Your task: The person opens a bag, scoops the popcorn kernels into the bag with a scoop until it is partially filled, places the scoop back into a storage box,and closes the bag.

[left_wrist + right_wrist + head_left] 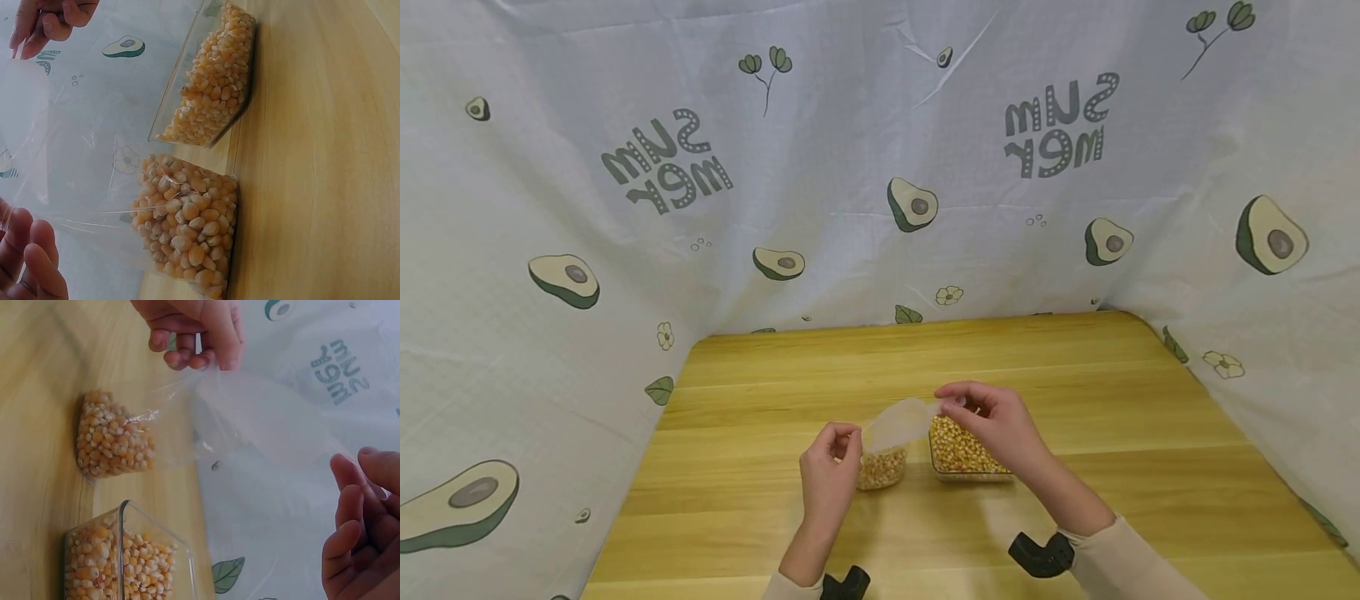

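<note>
A clear plastic bag (882, 471) stands on the table, its lower part filled with corn kernels (194, 231). My left hand (831, 467) pinches the bag's top edge between thumb and fingers. My right hand (1000, 421) grips the thin handle of a whitish translucent scoop (265, 422). The scoop's broad oval end lies at the bag's mouth, above the kernels, and no kernels show on it. Right of the bag, under my right hand, sits a clear rectangular container (973, 477) holding many more kernels; the hand hides part of it in the head view.
The wooden table (760, 392) reaches back to a white curtain (850, 150) printed with avocados and leaves, which also hangs along both sides. Black wrist mounts (1041, 557) sit at both of my wrists, below the beige sleeves.
</note>
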Tool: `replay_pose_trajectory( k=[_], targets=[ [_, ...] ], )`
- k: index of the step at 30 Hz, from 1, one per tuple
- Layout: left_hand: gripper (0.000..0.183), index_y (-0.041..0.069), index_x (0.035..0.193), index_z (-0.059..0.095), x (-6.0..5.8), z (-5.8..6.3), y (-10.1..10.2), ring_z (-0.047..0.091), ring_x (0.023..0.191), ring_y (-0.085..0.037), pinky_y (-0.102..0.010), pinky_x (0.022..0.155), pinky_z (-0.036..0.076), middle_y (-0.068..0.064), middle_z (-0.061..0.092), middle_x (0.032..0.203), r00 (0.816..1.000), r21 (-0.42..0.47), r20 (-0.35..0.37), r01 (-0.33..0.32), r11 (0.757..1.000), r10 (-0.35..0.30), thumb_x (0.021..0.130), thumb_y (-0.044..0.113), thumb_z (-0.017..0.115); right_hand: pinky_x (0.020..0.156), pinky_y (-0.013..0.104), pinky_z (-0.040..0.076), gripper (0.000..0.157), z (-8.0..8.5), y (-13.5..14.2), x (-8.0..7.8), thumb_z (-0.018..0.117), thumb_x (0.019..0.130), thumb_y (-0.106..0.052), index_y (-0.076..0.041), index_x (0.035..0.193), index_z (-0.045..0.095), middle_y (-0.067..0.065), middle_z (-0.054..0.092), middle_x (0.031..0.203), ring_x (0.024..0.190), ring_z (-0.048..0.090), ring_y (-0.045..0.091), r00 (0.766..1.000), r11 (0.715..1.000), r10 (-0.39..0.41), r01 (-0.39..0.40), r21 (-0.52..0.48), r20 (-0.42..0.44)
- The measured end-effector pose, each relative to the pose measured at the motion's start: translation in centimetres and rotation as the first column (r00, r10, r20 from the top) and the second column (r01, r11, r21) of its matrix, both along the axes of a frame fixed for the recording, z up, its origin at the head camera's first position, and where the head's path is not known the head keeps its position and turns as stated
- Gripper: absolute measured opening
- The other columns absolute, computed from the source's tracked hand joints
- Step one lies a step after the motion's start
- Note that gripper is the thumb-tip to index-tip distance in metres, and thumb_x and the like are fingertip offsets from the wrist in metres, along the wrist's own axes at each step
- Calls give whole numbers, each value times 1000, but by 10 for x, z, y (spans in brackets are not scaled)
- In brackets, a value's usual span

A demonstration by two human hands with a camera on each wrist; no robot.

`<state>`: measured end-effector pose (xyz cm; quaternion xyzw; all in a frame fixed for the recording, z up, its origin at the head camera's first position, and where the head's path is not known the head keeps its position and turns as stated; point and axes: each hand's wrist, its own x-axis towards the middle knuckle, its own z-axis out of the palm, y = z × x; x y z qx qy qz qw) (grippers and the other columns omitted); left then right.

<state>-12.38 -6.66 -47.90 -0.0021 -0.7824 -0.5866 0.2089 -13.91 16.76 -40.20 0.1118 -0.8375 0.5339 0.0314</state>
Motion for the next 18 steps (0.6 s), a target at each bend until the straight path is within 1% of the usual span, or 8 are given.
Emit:
replay_pose_trajectory(
  k=[3, 7, 10, 12, 14, 15, 17, 18],
  targets=[
    [7, 10, 88, 72, 0, 0, 0, 56, 53, -2, -24, 49, 50, -2, 65, 65, 1000, -2, -5, -1, 1000, 1, 92, 7, 67, 54, 22, 45, 15, -2, 2, 0, 69, 95, -19, -14, 108, 74, 8, 65, 85, 66, 53, 16, 1000, 1000, -4, 4, -5, 18],
    [7, 11, 88, 72, 1, 0, 0, 56, 53, -2, -24, 49, 50, -3, 65, 65, 1000, 0, 1, -2, 1000, 2, 92, 8, 67, 54, 25, 46, 16, -5, 6, 0, 68, 95, -20, -13, 109, 73, 5, 64, 83, 66, 54, 15, 1000, 1000, -1, 1, -15, 16],
    [8, 12, 88, 72, 0, -1, -1, 57, 53, -2, -24, 48, 50, -4, 65, 65, 1000, 13, 15, 3, 1000, -3, 93, 10, 68, 54, 26, 46, 17, -6, 9, 0, 68, 96, -20, -12, 109, 73, 2, 64, 82, 67, 54, 20, 1000, 1000, 5, -5, -29, 4],
    [8, 12, 88, 72, 0, -3, -1, 57, 52, -3, -24, 48, 49, -4, 66, 65, 1000, 23, 21, 8, 1000, -8, 94, 11, 68, 54, 25, 46, 16, -7, 12, 1, 68, 95, -20, -13, 109, 73, 1, 63, 82, 67, 54, 19, 1000, 999, 3, -3, -45, 5],
    [8, 11, 87, 72, 0, -4, -1, 58, 52, -3, -24, 47, 49, -3, 66, 65, 1000, 30, 18, 8, 1000, -9, 94, 12, 68, 56, 24, 47, 17, -8, 14, 1, 67, 96, -19, -12, 109, 73, 1, 63, 83, 68, 56, 18, 1000, 998, 6, -6, -59, 4],
    [8, 11, 88, 73, 0, -4, 0, 58, 52, -3, -24, 47, 49, -3, 66, 65, 1000, 32, 14, 7, 999, -8, 94, 13, 68, 56, 24, 48, 17, -9, 15, 1, 67, 96, -18, -10, 110, 72, 1, 64, 83, 69, 56, 15, 1000, 998, 6, -6, -67, 9],
    [9, 10, 88, 73, 0, -3, 0, 57, 52, -3, -24, 47, 49, -3, 66, 65, 1000, 35, 11, 6, 999, -6, 94, 13, 68, 59, 24, 50, 19, -10, 17, 2, 67, 96, -17, -7, 111, 72, 0, 64, 84, 71, 57, 9, 999, 997, 2, 1, -82, 33],
    [8, 10, 88, 73, 0, -3, 0, 57, 52, -3, -24, 47, 49, -3, 66, 65, 1000, 36, 10, 5, 999, -6, 94, 13, 68, 59, 24, 50, 20, -11, 18, 2, 66, 96, -17, -6, 112, 71, 0, 65, 86, 72, 57, 10, 999, 996, -3, 7, -93, 49]
  ],
)
